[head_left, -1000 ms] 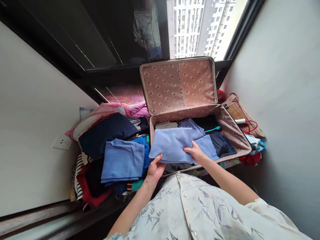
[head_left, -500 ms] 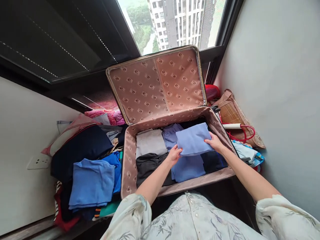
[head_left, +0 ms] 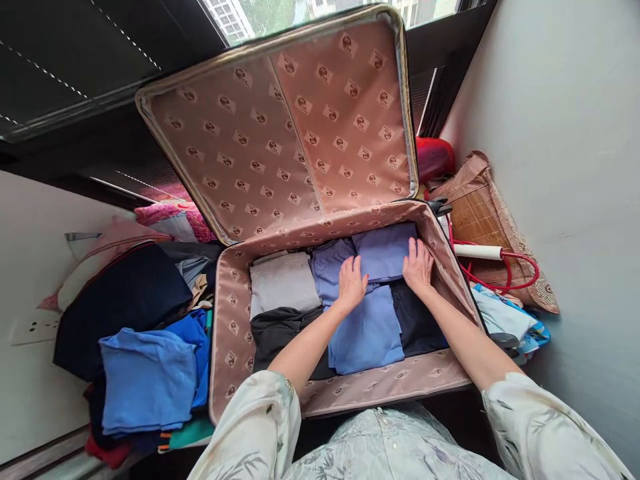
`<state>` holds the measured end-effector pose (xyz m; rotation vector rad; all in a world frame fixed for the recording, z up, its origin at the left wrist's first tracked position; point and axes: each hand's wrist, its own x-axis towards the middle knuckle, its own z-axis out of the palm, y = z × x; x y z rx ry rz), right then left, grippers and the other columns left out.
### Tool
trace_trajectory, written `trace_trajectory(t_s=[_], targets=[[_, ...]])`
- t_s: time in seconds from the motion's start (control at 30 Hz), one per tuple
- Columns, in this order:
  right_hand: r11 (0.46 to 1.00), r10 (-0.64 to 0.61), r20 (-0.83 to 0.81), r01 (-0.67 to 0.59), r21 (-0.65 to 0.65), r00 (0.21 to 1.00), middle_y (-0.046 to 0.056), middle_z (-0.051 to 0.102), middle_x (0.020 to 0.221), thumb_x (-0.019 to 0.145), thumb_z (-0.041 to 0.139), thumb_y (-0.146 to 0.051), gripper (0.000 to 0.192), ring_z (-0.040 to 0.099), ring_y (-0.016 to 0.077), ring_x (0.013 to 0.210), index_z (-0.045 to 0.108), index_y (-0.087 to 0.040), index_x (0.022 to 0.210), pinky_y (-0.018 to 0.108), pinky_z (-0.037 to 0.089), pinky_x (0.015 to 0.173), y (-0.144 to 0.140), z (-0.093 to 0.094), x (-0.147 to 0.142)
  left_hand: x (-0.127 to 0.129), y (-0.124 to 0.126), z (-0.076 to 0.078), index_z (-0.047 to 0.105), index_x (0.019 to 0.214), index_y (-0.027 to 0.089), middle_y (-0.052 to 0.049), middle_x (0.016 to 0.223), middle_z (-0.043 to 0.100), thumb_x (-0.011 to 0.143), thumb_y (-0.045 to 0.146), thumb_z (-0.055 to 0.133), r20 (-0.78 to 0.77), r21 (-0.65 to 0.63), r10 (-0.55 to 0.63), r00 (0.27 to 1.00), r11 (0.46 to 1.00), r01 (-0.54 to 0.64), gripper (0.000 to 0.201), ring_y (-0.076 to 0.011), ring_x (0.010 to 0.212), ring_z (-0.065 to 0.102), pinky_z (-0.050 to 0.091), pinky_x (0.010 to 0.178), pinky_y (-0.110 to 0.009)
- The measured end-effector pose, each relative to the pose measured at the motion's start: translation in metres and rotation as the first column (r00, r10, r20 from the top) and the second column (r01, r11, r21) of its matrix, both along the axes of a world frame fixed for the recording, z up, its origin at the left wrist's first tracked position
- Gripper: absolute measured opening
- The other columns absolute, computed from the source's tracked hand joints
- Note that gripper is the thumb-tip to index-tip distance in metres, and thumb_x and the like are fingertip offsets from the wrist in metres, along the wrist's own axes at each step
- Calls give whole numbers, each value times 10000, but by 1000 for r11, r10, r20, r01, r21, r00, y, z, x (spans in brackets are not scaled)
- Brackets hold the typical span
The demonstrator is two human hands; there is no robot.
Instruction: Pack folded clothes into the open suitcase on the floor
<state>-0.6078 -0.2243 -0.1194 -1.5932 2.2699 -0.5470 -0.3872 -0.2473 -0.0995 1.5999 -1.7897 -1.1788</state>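
An open suitcase (head_left: pixel 233 327) with pink patterned lining holds folded clothes. At its back right lies a folded blue-purple garment (head_left: pixel 385 250). My left hand (head_left: pixel 353 283) rests at that garment's left edge, fingers stretched out. On its right edge, by the suitcase wall, lies my right hand (head_left: pixel 419 267), fingers spread. Around them are a purple garment with a gathered waist (head_left: pixel 330 263), a light blue folded garment (head_left: pixel 367 333), a dark navy one (head_left: pixel 417 320), a grey one (head_left: pixel 285 283) and a black one (head_left: pixel 277 333).
The suitcase lid (head_left: pixel 280 133) leans up against the window. Left of the case is a pile with blue folded clothing (head_left: pixel 147 380) and a dark navy bundle (head_left: pixel 120 300). On the right are a rolled bamboo mat (head_left: pixel 470 207), a white handle with red cord (head_left: pixel 477 252) and a wall (head_left: pixel 565 133).
The folded blue-purple garment has gone from held above the clothes to lying in the suitcase's back right. Both hands have let go of their grip and opened on it. The view has shifted closer.
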Motion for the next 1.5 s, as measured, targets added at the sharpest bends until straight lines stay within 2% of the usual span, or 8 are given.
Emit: trace_trajectory(t_s=[0.2,0.4,0.67,0.87,0.97,1.1,1.23,1.5], targets=[[984,159,-84,-152,88,984,120,109,1735,986,501,-391,629,43,473,1542,398,-299,1600,702,191,1143,-23,-7,20,-21,-26,-16,407,1590,264,-97,1735,157,934,364,648,408,-114,-458,790,833,542,706,-396,1599,-17,21,1262,-640],[978,202,-87,-196,75,975,106,211,1712,986,505,-476,599,13,484,1534,455,-334,1565,753,171,1125,-32,-45,8,-23,-23,-59,364,1618,264,-96,1733,172,966,489,571,467,-43,-442,766,854,519,720,-418,1592,-34,6,1253,-665],[970,219,-74,-209,127,973,141,181,1721,990,477,-486,606,112,491,1520,458,-294,1565,771,219,1098,-33,-38,1,-13,10,-18,416,1577,215,-179,1726,136,886,315,691,440,63,-487,754,855,516,750,-451,1587,29,69,1225,-712],[978,195,-228,-171,122,954,208,244,1688,1028,364,-483,587,177,448,1529,490,-235,1545,710,260,1107,15,-23,9,100,112,60,646,1342,234,-183,1586,433,913,249,628,171,-36,-326,930,941,337,430,-365,1487,378,303,1199,-604],[984,170,-256,-176,-2,952,240,263,1671,1025,345,-476,612,199,455,1527,480,-193,1550,710,285,1091,47,-17,22,179,143,107,739,1185,244,-158,1427,586,897,209,635,-18,-105,1,1000,995,-3,308,-324,1348,529,349,1193,-530],[986,160,-191,-168,-24,968,283,375,1585,988,346,-562,672,344,513,1440,533,-172,1502,746,363,1011,79,0,54,295,162,149,768,1065,240,-131,1316,631,828,170,725,-293,-109,610,737,744,-659,251,-294,1350,523,319,1230,-407],[979,201,-66,-203,-21,977,286,512,1450,937,347,-628,703,486,518,1309,592,-171,1413,747,428,953,98,24,115,391,185,146,723,1063,205,-165,1393,557,763,162,762,-156,-159,837,525,503,-849,306,-354,1449,407,293,1232,-473],[839,539,382,-519,-165,751,166,642,1235,901,497,-540,512,663,310,1049,595,-224,1292,501,584,879,123,83,306,506,200,125,666,1250,203,-197,1504,496,778,291,781,97,-290,839,535,538,-791,494,-414,1466,360,238,1210,-559]])
